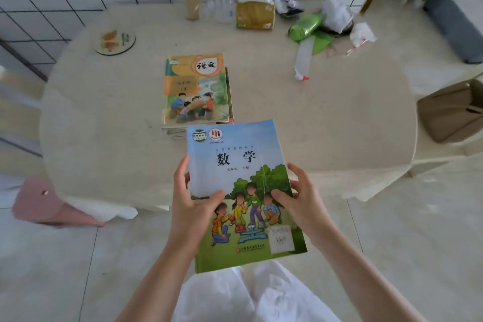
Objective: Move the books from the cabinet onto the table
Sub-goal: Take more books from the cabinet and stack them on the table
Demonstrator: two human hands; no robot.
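Note:
I hold a blue-and-green maths textbook (240, 165) face up over the near edge of the round pale table (326, 125). My left hand (192, 206) grips its left edge, thumb on the cover. My right hand (300, 201) grips its right edge, thumb likewise on the cover. Just beyond the held book, a stack of books (196, 91) lies on the table, topped by an orange-and-green textbook. The cabinet is out of view.
At the table's far side stand a tissue box (254, 14), a clear spray bottle (222, 5), a cardboard roll (192, 4), green and white plastic bags (321, 25) and a round coaster (115, 40). A pink stool (44, 204) sits at the left, a brown stool (452, 110) at the right.

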